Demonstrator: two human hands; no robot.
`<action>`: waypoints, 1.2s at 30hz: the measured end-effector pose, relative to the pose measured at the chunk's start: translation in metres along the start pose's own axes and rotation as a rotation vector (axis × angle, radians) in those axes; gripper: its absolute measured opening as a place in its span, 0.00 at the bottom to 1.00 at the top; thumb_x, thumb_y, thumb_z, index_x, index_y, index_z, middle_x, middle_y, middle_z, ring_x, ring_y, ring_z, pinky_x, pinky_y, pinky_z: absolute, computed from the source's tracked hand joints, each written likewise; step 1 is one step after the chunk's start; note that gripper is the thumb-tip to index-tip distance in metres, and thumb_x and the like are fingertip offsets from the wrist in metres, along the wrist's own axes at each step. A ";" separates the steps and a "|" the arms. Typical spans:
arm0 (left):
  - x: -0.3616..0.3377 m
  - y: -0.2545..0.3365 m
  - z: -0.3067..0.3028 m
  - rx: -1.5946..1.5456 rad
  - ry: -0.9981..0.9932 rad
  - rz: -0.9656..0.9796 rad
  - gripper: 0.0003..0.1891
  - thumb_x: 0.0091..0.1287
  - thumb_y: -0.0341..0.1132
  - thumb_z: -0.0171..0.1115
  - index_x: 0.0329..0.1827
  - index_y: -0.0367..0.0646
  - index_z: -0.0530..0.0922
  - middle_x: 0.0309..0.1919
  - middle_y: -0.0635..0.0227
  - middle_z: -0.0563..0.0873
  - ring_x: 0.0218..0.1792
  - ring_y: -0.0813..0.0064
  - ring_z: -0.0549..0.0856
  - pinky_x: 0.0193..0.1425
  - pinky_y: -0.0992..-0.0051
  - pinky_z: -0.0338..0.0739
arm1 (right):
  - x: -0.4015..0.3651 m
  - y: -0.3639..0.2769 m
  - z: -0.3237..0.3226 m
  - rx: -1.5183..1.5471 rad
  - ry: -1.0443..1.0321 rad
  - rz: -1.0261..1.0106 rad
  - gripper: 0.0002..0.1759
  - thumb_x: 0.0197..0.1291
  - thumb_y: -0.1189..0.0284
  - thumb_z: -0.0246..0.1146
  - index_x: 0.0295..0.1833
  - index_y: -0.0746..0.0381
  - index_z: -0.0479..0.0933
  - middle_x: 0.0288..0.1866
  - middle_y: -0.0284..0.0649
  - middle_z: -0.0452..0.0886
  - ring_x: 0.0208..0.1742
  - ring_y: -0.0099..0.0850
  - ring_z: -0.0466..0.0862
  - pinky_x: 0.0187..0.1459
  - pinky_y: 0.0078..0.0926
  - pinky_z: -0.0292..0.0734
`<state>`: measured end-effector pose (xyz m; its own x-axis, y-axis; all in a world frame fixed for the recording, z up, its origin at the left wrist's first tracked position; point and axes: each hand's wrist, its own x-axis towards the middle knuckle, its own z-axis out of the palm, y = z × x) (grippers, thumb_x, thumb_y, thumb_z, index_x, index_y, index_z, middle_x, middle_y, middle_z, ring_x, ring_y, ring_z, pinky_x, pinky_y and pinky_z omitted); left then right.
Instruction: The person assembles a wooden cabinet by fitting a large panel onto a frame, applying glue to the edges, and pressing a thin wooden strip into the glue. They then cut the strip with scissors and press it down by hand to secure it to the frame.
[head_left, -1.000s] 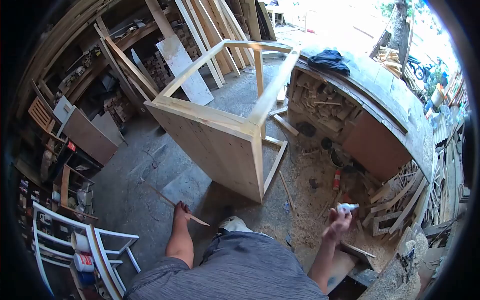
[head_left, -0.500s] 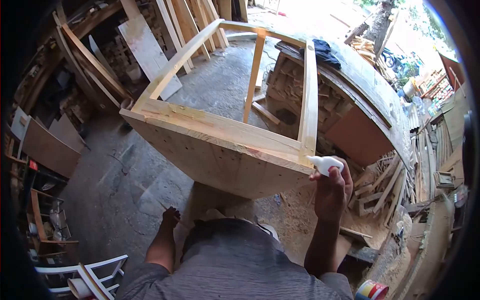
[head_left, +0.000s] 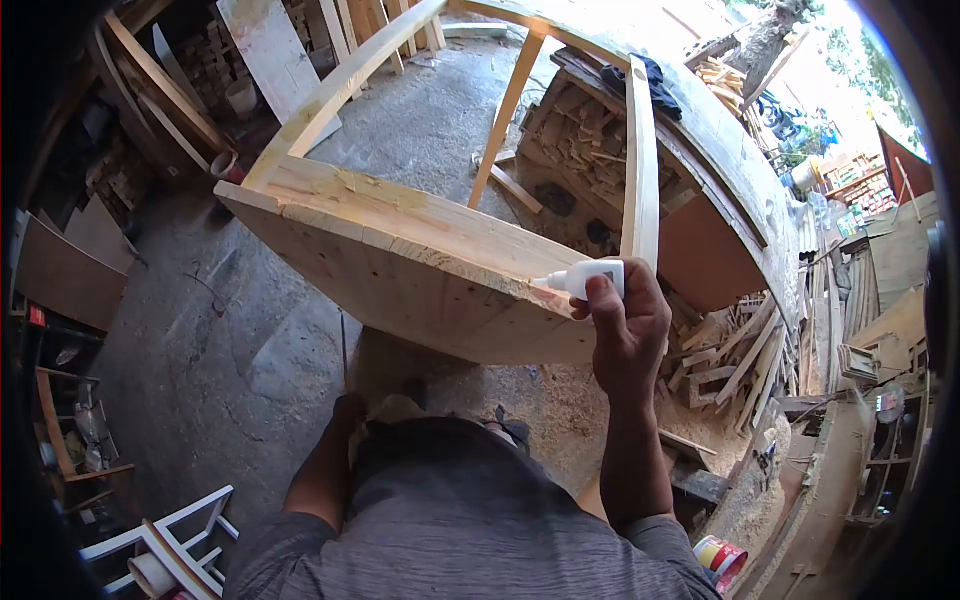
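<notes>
My right hand (head_left: 628, 318) is wrapped round a small white bottle (head_left: 596, 276), held sideways with its nozzle pointing left. The nozzle tip is at the top edge of a wooden panel (head_left: 420, 290), near a reddish patch. This panel forms the near side of a wooden frame (head_left: 641, 170) with long bars and a middle brace (head_left: 508, 115). Down by my waist, my left hand (head_left: 350, 408) is closed round a thin dark stick (head_left: 344, 350), which points up.
Right of the frame, a workbench (head_left: 740, 190) has wood offcuts beneath it and dark cloth on top. Scrap wood (head_left: 735, 365) is heaped at the right. Boards (head_left: 275, 70) lean at the upper left. A white frame (head_left: 185, 545) stands lower left, and a paint bucket (head_left: 720, 558) lower right.
My right hand and the bottle have moved left and up along the panel edge, away from the corner. The stick in my left hand now points more upright. The view has shifted.
</notes>
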<state>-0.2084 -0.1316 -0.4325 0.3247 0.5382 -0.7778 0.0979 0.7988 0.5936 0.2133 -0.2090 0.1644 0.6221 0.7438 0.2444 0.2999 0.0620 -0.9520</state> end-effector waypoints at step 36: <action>0.025 -0.020 0.000 0.662 0.060 0.014 0.10 0.74 0.31 0.57 0.41 0.35 0.84 0.33 0.55 0.90 0.31 0.63 0.91 0.32 0.61 0.86 | 0.000 0.010 0.002 -0.266 0.054 0.050 0.12 0.70 0.68 0.67 0.43 0.68 0.81 0.32 0.38 0.85 0.32 0.21 0.82 0.35 0.24 0.79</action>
<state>-0.2023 -0.1338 -0.4639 0.2789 0.5764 -0.7681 0.6579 0.4680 0.5901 0.2143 -0.2069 0.1547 0.6761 0.7048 0.2149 0.4430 -0.1557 -0.8829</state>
